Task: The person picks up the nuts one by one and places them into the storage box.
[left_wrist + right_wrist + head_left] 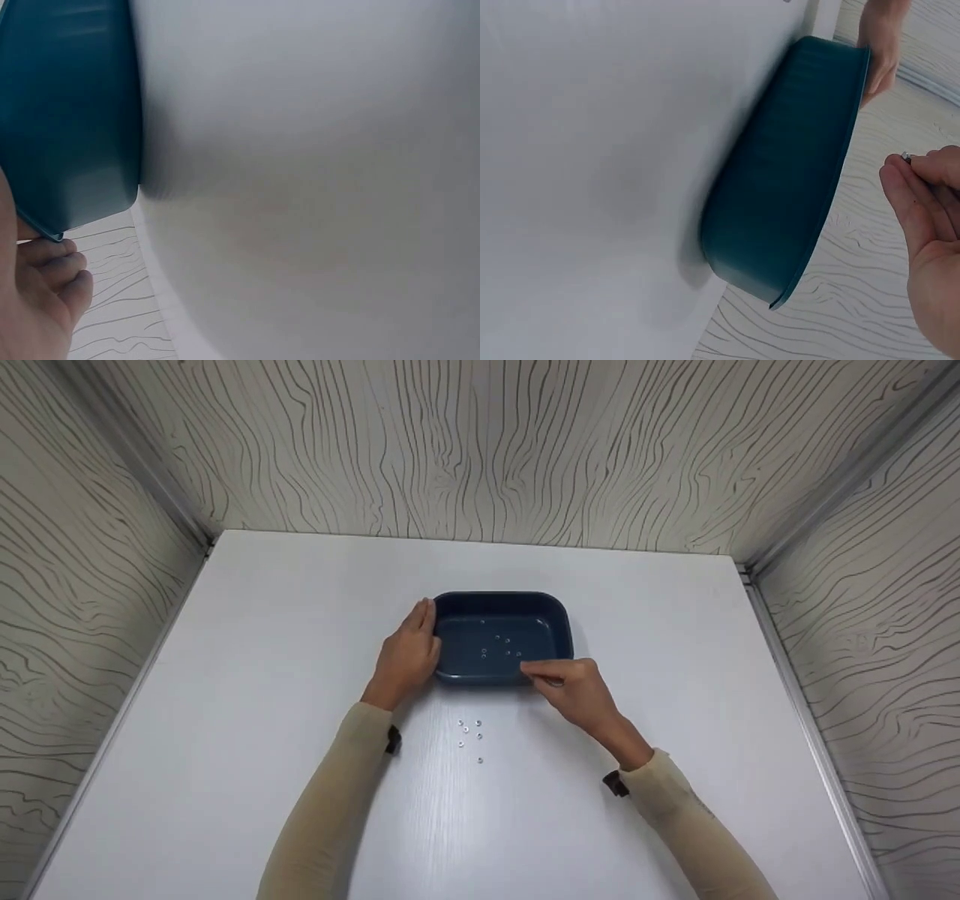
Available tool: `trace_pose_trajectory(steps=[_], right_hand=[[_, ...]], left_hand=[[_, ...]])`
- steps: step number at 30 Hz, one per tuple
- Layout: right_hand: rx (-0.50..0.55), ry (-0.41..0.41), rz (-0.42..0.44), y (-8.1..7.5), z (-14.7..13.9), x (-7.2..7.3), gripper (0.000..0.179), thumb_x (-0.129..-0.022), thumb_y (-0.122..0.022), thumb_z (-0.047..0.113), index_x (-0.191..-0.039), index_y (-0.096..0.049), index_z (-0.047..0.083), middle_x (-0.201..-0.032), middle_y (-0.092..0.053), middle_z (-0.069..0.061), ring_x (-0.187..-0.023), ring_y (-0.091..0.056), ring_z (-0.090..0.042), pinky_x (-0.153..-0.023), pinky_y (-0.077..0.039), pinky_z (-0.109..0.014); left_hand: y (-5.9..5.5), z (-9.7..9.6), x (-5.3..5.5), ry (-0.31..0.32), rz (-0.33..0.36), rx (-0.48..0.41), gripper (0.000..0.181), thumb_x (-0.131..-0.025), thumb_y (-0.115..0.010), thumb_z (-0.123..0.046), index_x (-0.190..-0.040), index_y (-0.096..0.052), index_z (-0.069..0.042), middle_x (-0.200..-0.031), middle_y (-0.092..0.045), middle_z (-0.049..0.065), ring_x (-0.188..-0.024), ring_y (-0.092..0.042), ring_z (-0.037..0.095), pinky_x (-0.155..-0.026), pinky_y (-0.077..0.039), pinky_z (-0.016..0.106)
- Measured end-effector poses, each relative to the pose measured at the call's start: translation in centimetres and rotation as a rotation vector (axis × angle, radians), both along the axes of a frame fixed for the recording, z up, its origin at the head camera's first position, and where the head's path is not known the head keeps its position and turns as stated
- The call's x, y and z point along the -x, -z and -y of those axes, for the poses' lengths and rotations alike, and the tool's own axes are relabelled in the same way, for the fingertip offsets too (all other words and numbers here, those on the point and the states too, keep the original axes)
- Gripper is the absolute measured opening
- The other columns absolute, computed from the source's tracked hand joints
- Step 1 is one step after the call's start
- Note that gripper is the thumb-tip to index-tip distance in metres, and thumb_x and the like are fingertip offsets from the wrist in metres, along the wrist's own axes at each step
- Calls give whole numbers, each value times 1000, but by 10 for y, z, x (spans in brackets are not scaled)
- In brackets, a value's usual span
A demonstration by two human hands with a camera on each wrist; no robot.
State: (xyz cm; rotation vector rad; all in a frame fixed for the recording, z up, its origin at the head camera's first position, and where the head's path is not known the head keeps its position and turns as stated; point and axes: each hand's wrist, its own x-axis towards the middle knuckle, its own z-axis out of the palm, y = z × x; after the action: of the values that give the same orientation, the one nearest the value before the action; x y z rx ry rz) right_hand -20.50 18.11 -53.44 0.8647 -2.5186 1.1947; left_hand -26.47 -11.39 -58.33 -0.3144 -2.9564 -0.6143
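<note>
Right now, a dark blue tub (502, 604) sits on a white table (225, 697), its long side running from left to right, with a hand at each end of its near half or beyond. The person's left hand (406, 657) holds the tub at its left end, the longer fingers lying along the outside and the thumb up at the rim. From the left wrist view, some of those fingers show loosely bent just past a corner of the rim.

The right hand (576, 690) is narrow at the tips: thumb and fingers pinch a single nut (906, 157), small and silvery, which shows between them in the right wrist view. Seen from above, these fingertips lie over the near edge of the tub, toward its right end.

Inside the tub, seven loose nuts (508, 640) can be counted on the floor, most of them spread about the middle and right, one nearer the far wall. On the table, between the two forearms and just on the near side of the tub, lie six scattered nuts (479, 736), well apart from both hands; one sits a little closer to the person than the others.

Both arms wear beige sleeves (319, 802), and a black device (616, 784) sits at each wrist. Walls (480, 450) with a wood-grain pattern stand around the table.
</note>
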Motion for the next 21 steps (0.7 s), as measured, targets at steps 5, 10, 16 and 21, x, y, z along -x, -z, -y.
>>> trace_pose_trajectory(steps=[5, 10, 16, 21], right_hand=[[86, 85, 88, -1, -2, 8, 27, -89, -72, -9, -111, -82, 3, -109, -82, -12, -97, -81, -28, -78, -63, -19], [136, 154, 163, -5, -3, 18, 26, -91, -70, -7, -110, -83, 4, -105, -82, -13, -95, -81, -28, -75, -60, -12], [172, 219, 279, -12, -4, 30, 20, -93, -72, 0, -109, -83, 6, -106, -82, -14, -99, -81, -28, -79, -59, -11], [214, 227, 363, -15, -5, 41, 17, -93, -76, 4, -107, -84, 5, -107, -82, -16, -100, -80, -30, -80, -61, -14]], left_hand=[[1, 0, 1, 0, -2, -6, 62, -107, -40, -22, -164, -29, 2, -171, -34, 20, -159, -36, 32, -127, -38, 46], [1, 0, 1, -9, -8, -17, 62, -108, -42, -21, -164, -29, 1, -170, -35, 20, -158, -37, 31, -127, -38, 46], [1, 0, 0, -2, -12, -21, 62, -108, -41, -21, -164, -29, 1, -171, -34, 19, -158, -38, 32, -127, -39, 46], [0, 1, 0, -2, -8, -23, 62, -108, -43, -22, -164, -29, 2, -171, -34, 20, -159, -37, 32, -127, -38, 45]])
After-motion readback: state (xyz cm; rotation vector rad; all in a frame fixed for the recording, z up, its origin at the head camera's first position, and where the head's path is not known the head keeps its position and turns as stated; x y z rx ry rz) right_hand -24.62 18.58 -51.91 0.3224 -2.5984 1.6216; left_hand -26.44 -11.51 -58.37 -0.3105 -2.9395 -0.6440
